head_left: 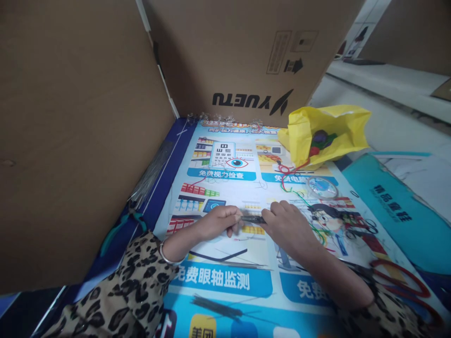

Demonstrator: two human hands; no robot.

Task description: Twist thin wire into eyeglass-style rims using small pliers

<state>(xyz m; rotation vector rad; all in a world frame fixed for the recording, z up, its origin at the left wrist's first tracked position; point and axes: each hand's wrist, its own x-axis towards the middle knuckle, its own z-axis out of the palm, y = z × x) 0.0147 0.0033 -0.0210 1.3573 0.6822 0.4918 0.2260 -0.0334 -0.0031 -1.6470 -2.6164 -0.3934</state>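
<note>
My right hand point(287, 227) is closed around dark pliers point(252, 219), whose narrow jaws point left. The fingertips of my left hand point(220, 221) pinch together at the tip of the jaws, on what looks like thin wire, mostly hidden by the fingers. Below the hands lie pale straight wires point(243, 265). A bundle of dark wires point(216, 306) rests closer to me. To the left, teal-handled pliers point(123, 223) lie beside a bunch of silvery wires point(151, 171).
Cardboard walls point(246, 56) stand behind and to the left. At the back right a yellow bag point(299, 136) holds red, green and purple yarn. A clear round case point(322, 188), scissors point(369, 227), red loops point(401, 277) and a teal box point(391, 206) lie right. Small wire pieces point(225, 120) line the back.
</note>
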